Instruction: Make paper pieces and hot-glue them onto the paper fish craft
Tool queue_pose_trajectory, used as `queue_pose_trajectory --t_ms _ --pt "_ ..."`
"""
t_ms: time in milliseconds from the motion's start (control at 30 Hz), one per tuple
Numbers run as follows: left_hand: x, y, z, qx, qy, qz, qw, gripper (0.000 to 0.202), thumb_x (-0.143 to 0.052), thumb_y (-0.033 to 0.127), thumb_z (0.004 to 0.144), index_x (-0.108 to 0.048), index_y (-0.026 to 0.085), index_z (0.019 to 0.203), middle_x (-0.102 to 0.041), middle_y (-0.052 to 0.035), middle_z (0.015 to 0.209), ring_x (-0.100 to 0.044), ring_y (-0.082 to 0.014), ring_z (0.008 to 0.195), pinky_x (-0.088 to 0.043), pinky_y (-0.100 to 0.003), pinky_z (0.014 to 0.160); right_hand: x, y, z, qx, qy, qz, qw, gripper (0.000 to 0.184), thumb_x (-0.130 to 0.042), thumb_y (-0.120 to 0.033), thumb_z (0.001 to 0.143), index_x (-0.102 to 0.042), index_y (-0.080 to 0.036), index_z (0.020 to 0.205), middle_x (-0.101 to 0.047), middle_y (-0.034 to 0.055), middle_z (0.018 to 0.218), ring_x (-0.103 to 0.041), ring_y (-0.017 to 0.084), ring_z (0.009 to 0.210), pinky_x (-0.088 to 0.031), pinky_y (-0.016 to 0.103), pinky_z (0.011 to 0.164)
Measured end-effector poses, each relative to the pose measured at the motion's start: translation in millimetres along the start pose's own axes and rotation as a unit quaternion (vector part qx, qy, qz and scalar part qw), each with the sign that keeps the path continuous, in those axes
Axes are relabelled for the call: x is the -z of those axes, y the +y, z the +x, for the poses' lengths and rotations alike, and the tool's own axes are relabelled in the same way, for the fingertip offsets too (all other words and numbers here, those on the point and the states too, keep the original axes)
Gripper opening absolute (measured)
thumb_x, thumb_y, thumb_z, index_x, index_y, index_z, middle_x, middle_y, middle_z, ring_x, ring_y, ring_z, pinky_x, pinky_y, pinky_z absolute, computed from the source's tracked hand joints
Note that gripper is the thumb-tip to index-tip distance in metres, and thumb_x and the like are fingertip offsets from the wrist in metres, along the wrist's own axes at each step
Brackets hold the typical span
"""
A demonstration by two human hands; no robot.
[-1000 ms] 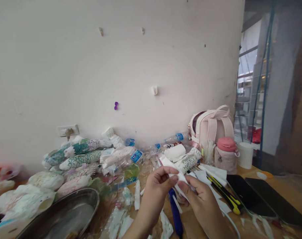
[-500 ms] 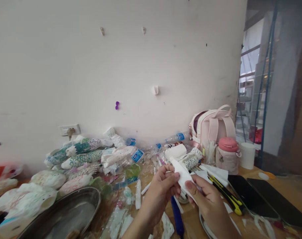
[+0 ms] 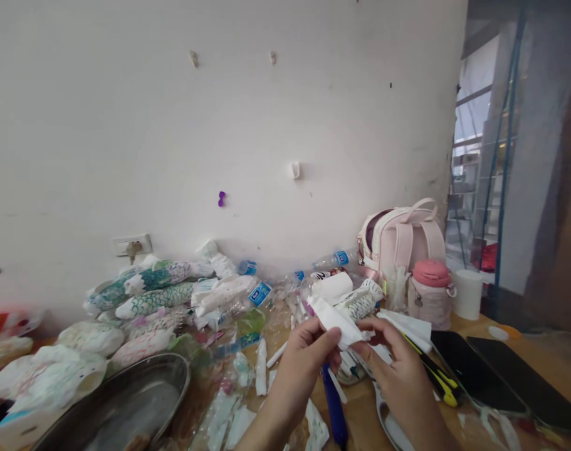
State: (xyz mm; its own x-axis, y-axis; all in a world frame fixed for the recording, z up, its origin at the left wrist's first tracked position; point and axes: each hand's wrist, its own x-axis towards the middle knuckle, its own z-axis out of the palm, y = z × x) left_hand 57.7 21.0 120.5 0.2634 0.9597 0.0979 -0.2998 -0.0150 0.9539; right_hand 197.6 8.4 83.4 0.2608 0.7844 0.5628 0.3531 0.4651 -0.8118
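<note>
Between my two hands is a piece of white tissue paper (image 3: 338,321), folded and tapering toward the upper left. My left hand (image 3: 311,354) pinches its lower left edge between thumb and fingers. At its right end, my right hand (image 3: 388,357) grips it with thumb and forefinger. Below the hands lies a tool with a dark blue handle (image 3: 335,407). Scissors (image 3: 392,423) with pale handles are partly covered by my right hand. A black and yellow utility knife (image 3: 438,376) rests to the right of that hand.
Painted fish shapes (image 3: 158,300) and clear plastic bottles (image 3: 259,293) crowd the table's back left. A metal basin (image 3: 179,382) stands front left. To the right are a pink backpack (image 3: 402,241), a pink-lidded container (image 3: 430,294), a white cup (image 3: 467,294) and dark phones (image 3: 477,369).
The white paper has shifted slightly left and tilted flatter, showing a more folded edge. My right hand has turned a little, its fingers now higher along the paper.
</note>
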Motion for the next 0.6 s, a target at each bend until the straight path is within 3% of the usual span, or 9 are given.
queue_pose_trajectory --t_ms 100,200,300,400,600 --pt "-3.6 0.3 -1.9 -0.039 0.024 0.029 0.999 0.026 -0.072 0.038 0.063 -0.061 0.015 0.058 -0.054 0.0025 0.046 -0.045 -0.0088 0.044 -0.036 -0.021 0.048 0.5 4.5 1.6 -0.002 0.083 -0.051 0.995 0.025 -0.069 -0.042 0.066 -0.053 -0.023 0.069 -0.05 -0.0014 0.063 -0.045 0.017 0.059 -0.039 0.028 0.057" --pt "-6.7 -2.7 -1.5 -0.062 0.039 0.051 0.996 0.031 -0.072 0.042 0.062 -0.06 0.016 0.054 -0.055 0.0015 0.046 -0.047 -0.0105 0.045 -0.038 -0.022 0.049 -0.1 1.1 -0.5 -0.035 0.037 -0.003 0.999 0.025 -0.065 -0.043 0.069 -0.057 -0.022 0.061 -0.052 0.0004 0.058 -0.047 0.017 0.056 -0.04 0.027 0.053" --pt "-7.2 -7.7 1.7 -0.069 0.044 0.058 0.995 0.03 -0.072 0.042 0.062 -0.06 0.015 0.054 -0.057 0.001 0.046 -0.05 -0.0111 0.046 -0.039 -0.022 0.05 -3.5 -7.8 -5.3 -0.089 -0.01 0.108 0.99 0.024 -0.065 -0.043 0.07 -0.067 -0.019 0.072 -0.062 0.0051 0.07 -0.055 0.02 0.065 -0.045 0.028 0.06" --pt "-7.1 -10.9 4.5 -0.065 0.039 0.051 0.996 0.027 -0.072 0.04 0.063 -0.063 0.014 0.06 -0.059 0.0008 0.048 -0.051 -0.0113 0.046 -0.04 -0.023 0.051 -7.9 -14.1 -8.2 -0.097 -0.027 0.185 0.978 0.023 -0.065 -0.042 0.073 -0.067 -0.02 0.072 -0.061 0.0027 0.071 -0.055 0.018 0.067 -0.045 0.025 0.062" --pt "-11.3 -11.7 3.5 -0.022 -0.03 0.062 0.997 0.031 -0.072 0.044 0.06 -0.063 0.015 0.059 -0.056 0.001 0.049 -0.049 -0.0114 0.046 -0.04 -0.024 0.049 -6.5 -7.0 -5.6 -0.096 -0.038 0.153 0.983 0.03 -0.062 -0.044 0.075 -0.058 -0.018 0.061 -0.049 -0.0019 0.061 -0.045 0.015 0.061 -0.037 0.024 0.058"
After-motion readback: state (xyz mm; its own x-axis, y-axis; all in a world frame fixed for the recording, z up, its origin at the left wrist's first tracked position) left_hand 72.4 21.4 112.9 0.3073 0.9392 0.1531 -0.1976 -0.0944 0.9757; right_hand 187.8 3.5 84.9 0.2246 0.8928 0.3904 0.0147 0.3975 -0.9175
